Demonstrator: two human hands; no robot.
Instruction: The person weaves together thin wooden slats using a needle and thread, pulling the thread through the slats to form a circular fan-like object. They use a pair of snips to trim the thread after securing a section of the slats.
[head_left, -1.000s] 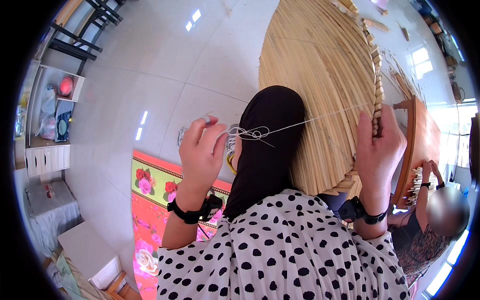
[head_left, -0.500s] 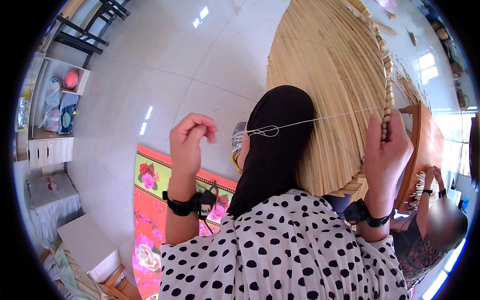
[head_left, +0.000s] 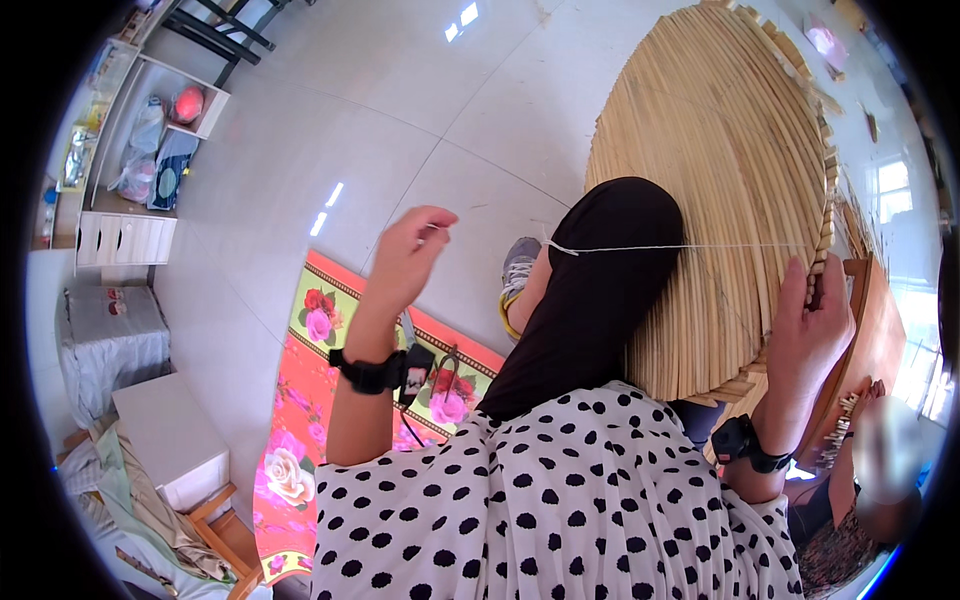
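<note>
head cam looking down: polka-dot top closest, then the right hand [head_left: 805, 330] gripping the edge of the big round bamboo-strip mat [head_left: 710, 190] resting on the knee. left hand [head_left: 410, 255] is raised, fingers pinched shut on a thin white thread [head_left: 680, 247] stretched tight across to the mat's rim. floral rug [head_left: 300, 440] on the tiled floor beyond. my guess: pull too hard and the thread snaps or drags the strips crooked.

A large round woven bamboo mat [head_left: 715, 180] stands tilted, white string [head_left: 690, 247] stretched taut across it.
</note>
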